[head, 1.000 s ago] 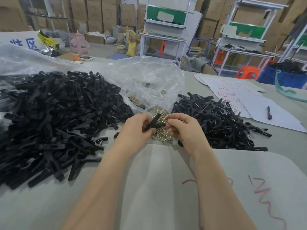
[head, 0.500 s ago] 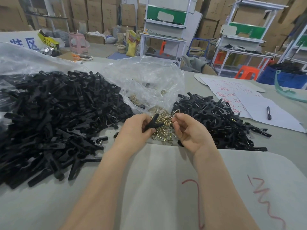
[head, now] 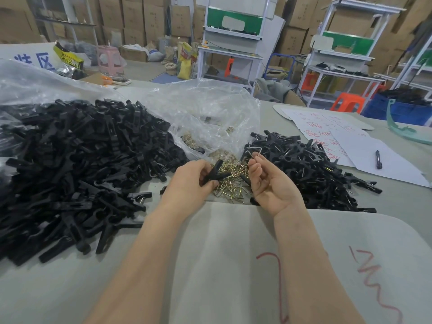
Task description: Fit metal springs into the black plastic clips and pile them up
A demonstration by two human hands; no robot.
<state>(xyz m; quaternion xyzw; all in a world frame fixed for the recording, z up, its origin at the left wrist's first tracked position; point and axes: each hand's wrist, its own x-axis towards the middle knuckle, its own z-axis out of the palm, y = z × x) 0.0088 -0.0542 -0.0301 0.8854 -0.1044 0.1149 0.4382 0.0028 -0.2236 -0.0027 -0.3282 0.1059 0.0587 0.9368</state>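
A grey table (head: 58,288) fills the lower frame. Across its left half spreads a large heap of loose black plastic clips (head: 77,164), partly lying on a crumpled clear plastic bag (head: 205,113) that rises behind it toward the upper centre. A pale sheet with red scrawls (head: 233,253) lies under both forearms at the bottom centre and right. Right of centre sits a smaller heap of black plastic clips (head: 315,174), many showing thin wire in them. Beyond it, at the right edge, lie white papers with red writing (head: 327,134). At the centre, at the bag's mouth and between the two heaps, lies a little pile of brass-coloured metal springs (head: 231,183), directly behind and between the two hands. The left hand (head: 189,181), just left of centre, has its fingers curled round a single black plastic clip (head: 214,174), whose prongs stick up and right over the springs. The right hand (head: 273,185), close beside it but not touching it, is turned palm up with fingers curled, and its thumb and forefinger pinch a bent metal wire spring (head: 254,152) held above the fingertips, clear of the clip. A dark pen (head: 378,159) rests on the white papers.
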